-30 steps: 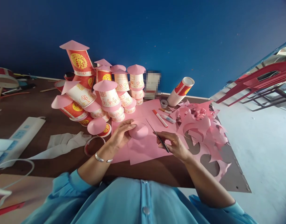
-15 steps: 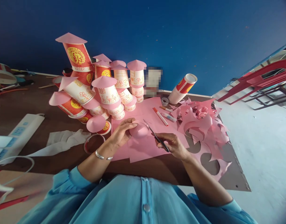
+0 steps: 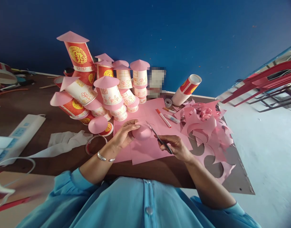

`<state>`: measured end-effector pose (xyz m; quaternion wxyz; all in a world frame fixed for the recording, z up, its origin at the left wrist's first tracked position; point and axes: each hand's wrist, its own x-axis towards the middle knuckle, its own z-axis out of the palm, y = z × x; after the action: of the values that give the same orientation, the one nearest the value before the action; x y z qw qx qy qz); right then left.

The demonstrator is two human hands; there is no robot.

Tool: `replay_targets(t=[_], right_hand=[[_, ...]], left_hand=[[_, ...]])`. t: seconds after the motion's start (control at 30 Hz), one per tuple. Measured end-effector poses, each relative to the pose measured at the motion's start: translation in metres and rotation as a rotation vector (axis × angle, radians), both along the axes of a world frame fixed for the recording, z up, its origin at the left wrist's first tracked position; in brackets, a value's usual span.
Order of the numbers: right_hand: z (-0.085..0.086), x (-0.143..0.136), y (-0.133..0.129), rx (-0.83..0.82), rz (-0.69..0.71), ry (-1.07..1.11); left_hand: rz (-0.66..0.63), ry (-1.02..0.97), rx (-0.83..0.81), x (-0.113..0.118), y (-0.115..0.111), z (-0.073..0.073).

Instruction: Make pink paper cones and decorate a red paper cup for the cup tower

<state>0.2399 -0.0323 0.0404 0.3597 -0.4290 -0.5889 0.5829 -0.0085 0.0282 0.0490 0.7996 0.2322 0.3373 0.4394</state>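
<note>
Between the thumb and fingers of my left hand (image 3: 126, 134) is a small pink paper cone (image 3: 142, 132). Black-handled scissors (image 3: 157, 136) are gripped by my right hand (image 3: 176, 147), their blades pointing up and left beside the cone's right edge. Both hands are over flat pink paper sheets (image 3: 150, 153) on the dark table. To the left of the cone, several paper cups with pink cone tops (image 3: 111, 95) stand stacked or lean on one another. A red-capped marker (image 3: 163, 118) and a glue tube (image 3: 172, 118) lie beyond my right hand.
Pink paper scraps (image 3: 207, 126) are heaped on the right. Behind them leans a stack of plain cups (image 3: 186, 90) near a tape roll (image 3: 168, 102). On the left are a power strip (image 3: 22, 136), white tissue (image 3: 67, 142) and a larger tape roll (image 3: 96, 145). A red chair (image 3: 266, 77) stands far right.
</note>
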Motion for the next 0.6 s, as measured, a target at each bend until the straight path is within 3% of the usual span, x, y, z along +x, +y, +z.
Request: replay_targets(t=[0.6], right_hand=[[-0.0023, -0.0021, -0.0017, -0.081, 0.028, 0.131]], left_hand=[[-0.008, 0.026, -0.001, 0.0004, -0.0004, -0.0011]])
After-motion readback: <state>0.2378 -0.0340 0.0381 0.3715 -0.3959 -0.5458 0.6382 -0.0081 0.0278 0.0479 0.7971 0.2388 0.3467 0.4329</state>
